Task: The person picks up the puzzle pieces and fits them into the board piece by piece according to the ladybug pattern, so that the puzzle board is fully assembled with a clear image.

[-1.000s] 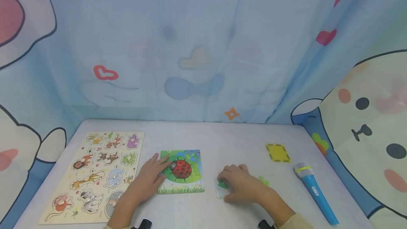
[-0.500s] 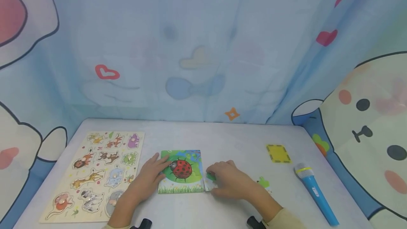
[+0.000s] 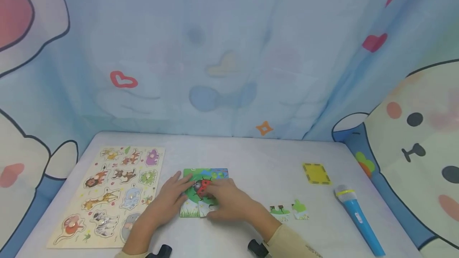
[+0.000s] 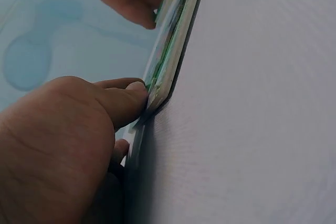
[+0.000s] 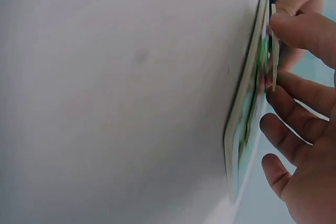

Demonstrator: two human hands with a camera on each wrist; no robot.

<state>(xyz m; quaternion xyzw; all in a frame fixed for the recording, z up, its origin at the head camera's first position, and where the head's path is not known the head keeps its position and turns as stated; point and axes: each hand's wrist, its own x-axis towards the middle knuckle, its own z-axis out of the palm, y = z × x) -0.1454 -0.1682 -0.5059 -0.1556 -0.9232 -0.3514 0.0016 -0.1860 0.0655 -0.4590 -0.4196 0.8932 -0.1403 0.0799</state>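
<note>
Centrally, toward the near edge of the pale grey table (image 3: 251, 154), lies the square green ladybird jigsaw board (image 3: 206, 191), flat on the surface. The right hand (image 3: 225, 202) lies over its 4 o'clock half, thumb and fingers curled to pinch a thin flat puzzle piece (image 5: 274, 45), which the right wrist view shows held just above the board's face; in the head view that piece shows as a pale patch at the board's 6 o'clock edge. The left hand (image 3: 168, 202) rests at the board's 9 o'clock side, fingers fairly straight, their tips laid on the green picture; the left wrist view shows the thumb pressed against the board's edge, holding nothing.

At 3 o'clock from the board, well apart from it, two small loose green-and-white puzzle pieces (image 3: 288, 210) lie side by side on the table. Further out at 2 o'clock sits a yellow square card with a dashed border (image 3: 316, 173), and just beyond the loose pieces, at 3 to 4 o'clock, a blue toy microphone with a silver head (image 3: 356, 219) lies slanted. At 9 o'clock, just beside the left forearm, is a long wooden animal peg-puzzle board (image 3: 111, 194). A light blue cartoon-printed curtain (image 3: 229, 51) hangs behind the table at 12 o'clock.
</note>
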